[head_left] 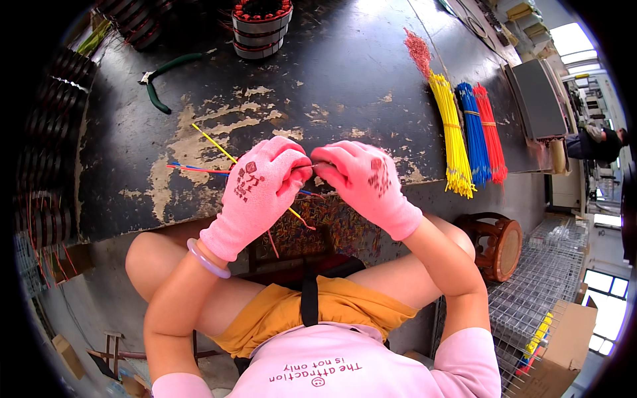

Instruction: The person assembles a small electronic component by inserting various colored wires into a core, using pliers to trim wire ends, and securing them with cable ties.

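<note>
My left hand [255, 186], in a pink glove, is closed around a few thin wires. A yellow wire [213, 140] sticks out on its upper left, beside red and blue wires [196, 169]; other ends come out below the palm. My right hand [365, 179], gloved alike, is closed in a pinch just right of the left one. The fingertips of both hands nearly meet above the table's near edge. Something thin and dark shows between them, too small to name; the folded fingers hide most of it.
Yellow [449, 132], blue [472, 132] and red [490, 132] wire bundles lie at the right, below thin reddish pieces [418, 52]. Green-handled cutting pliers [178, 62] lie far left. A round wound motor core [259, 33] stands at the back of the worn black table [345, 79]; several others line the left.
</note>
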`<state>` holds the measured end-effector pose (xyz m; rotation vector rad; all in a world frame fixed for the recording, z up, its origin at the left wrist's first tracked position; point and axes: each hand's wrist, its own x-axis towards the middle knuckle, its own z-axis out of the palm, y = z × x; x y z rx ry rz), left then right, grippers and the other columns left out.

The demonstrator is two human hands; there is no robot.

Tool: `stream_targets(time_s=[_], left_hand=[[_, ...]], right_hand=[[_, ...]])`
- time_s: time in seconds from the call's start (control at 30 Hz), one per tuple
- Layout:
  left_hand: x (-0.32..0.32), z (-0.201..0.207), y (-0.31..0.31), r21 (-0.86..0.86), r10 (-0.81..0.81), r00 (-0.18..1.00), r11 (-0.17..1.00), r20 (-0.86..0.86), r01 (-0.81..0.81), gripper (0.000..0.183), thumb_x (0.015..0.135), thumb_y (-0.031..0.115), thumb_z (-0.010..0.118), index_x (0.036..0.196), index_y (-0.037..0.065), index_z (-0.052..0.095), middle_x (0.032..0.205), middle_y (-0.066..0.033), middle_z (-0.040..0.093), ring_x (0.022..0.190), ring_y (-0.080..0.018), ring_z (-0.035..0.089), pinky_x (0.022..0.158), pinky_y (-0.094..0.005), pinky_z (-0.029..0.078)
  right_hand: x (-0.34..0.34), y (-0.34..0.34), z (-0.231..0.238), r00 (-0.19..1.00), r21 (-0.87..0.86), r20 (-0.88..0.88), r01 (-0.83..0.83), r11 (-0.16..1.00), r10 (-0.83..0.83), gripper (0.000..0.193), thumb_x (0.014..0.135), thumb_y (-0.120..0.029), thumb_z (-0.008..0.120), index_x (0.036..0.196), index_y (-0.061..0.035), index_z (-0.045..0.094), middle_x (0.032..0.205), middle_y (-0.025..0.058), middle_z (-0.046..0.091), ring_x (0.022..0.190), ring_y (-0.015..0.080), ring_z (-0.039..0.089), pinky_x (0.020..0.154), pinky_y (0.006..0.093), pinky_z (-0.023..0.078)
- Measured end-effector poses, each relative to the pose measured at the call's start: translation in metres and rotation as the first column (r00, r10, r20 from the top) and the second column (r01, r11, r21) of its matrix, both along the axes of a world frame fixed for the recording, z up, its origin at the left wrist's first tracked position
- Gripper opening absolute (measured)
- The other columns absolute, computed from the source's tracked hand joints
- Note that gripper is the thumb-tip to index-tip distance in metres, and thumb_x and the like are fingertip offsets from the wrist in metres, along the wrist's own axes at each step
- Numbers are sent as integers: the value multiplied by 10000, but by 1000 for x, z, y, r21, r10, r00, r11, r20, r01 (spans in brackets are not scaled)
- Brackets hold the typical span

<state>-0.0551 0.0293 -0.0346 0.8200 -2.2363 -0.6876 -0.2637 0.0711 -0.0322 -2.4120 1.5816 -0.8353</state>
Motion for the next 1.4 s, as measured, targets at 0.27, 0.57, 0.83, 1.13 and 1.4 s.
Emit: stream_targets(time_s=[0.27, 0.57, 0.83, 1.13, 1.4], left_hand=[[2, 2, 0, 30, 11, 999, 999, 33, -12, 98, 858, 40, 699, 948, 18, 666, 1001, -115, 658, 923, -320, 652, 805, -401, 533], [2, 2, 2, 30, 1, 1000, 1000, 29, -2, 110, 852, 41, 700, 955, 22, 667, 1005, -113, 660, 924, -325, 651, 809, -405, 531], [1, 3, 1, 3, -21, 1000, 1000, 20, 21, 106, 858, 37, 697, 957, 24, 663, 999, -107, 660, 918, -318, 650, 792, -402, 532], [2, -1, 0, -32, -12, 999, 999, 41, 14, 173, 822, 47, 708, 979, 76, 643, 1019, -77, 644, 931, -313, 647, 793, -423, 530], [-2, 3, 0, -45, -51, 998, 998, 43, 53, 153, 829, 45, 707, 973, 68, 658, 1013, -80, 659, 931, -310, 650, 803, -415, 533]], right_hand=[[-5, 6, 18, 954, 437, 301, -124, 891, -15, 157, 982, -190, 622, 1030, -66, 706, 985, 104, 732, 821, 170, 679, 720, 319, 518], [1, -6, 29, 761, 830, 460, -187, 525, -457, 209, 993, -251, 660, 996, -44, 688, 845, 14, 699, 710, 56, 610, 620, 237, 462], [-3, 7, 8, 816, 616, 512, -133, 777, -267, 248, 993, -267, 663, 1103, -46, 686, 944, 22, 706, 759, 145, 644, 688, 279, 515], [-7, 10, 22, 991, 54, -127, -35, 998, 42, 174, 981, -194, 622, 1073, -69, 700, 934, 82, 726, 759, 167, 666, 694, 311, 527], [-7, 1, 35, 754, 842, 480, -251, 478, -449, 264, 1032, -288, 603, 1005, -39, 687, 882, -13, 674, 754, 48, 559, 648, 212, 448]])
